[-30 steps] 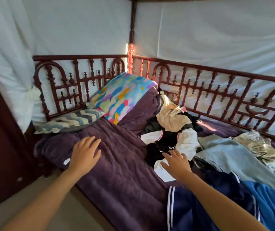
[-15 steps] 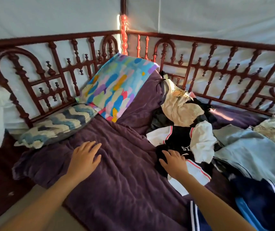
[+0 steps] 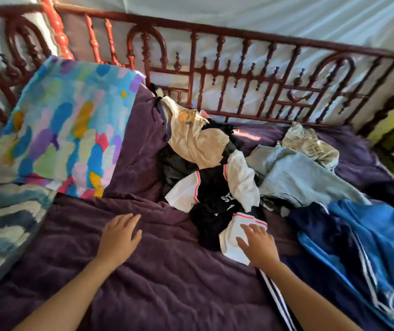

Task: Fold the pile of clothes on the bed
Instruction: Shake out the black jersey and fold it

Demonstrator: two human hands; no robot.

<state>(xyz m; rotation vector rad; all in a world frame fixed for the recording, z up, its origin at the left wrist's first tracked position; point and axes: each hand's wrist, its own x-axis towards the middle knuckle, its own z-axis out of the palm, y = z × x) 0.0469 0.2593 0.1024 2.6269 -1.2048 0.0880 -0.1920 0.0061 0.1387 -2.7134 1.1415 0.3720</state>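
A loose pile of clothes lies on the purple bedspread (image 3: pixel 157 278). A black-and-white shirt (image 3: pixel 217 194) with red trim sits in the middle, with a cream garment (image 3: pixel 198 142) behind it. Pale blue jeans (image 3: pixel 296 175), a patterned grey top (image 3: pixel 310 144) and a blue and navy striped garment (image 3: pixel 368 254) lie to the right. My right hand (image 3: pixel 259 244) rests flat, fingers spread, on the shirt's white sleeve. My left hand (image 3: pixel 119 237) lies open on bare bedspread left of the pile.
A multicoloured pillow (image 3: pixel 69 125) leans against the dark red wooden railing (image 3: pixel 239 68) at the back left. A blue wave-patterned pillow (image 3: pixel 4 225) lies at the left edge. White curtain hangs behind the railing.
The view has swung down and to the right, closer to the pile. My right hand has slid onto the white sleeve at the pile's near edge. My left hand stays on the bedspread.
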